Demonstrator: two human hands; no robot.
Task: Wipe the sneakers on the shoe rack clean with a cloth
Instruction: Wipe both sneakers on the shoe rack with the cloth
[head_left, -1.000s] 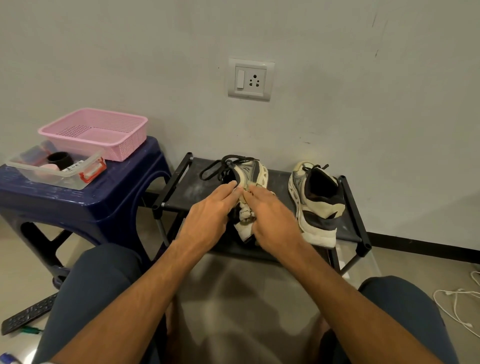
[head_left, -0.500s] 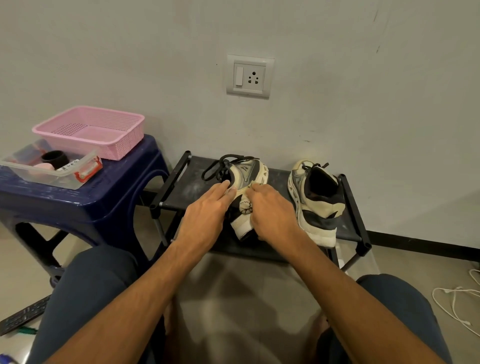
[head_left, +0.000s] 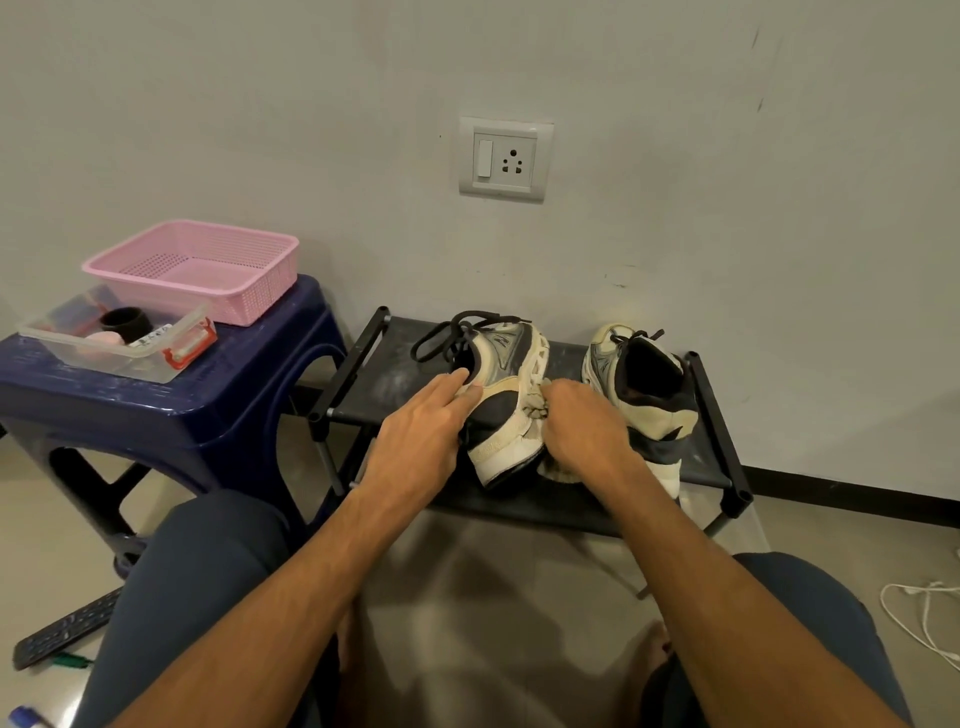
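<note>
In the middle of the frame, a low black shoe rack stands by the wall. Two sneakers are on it. The near sneaker is cream and dark, and it is tipped on its side with its sole turned to the right of the frame. Its black laces hang loose at the top. The left hand lies on the heel end of this sneaker with its fingers laid out nearly straight, so its grip is wide. The right hand has its fingers curled tight, and its grip holds a bunched white cloth pressed against the sole edge of that sneaker. A bit of the cloth peeks out below the hand. The other sneaker stands upright just right of the hands, heel toward the camera. At the left of the frame, a blue stool carries a pink basket and a clear box. A remote control lies on the floor at lower left.
</note>
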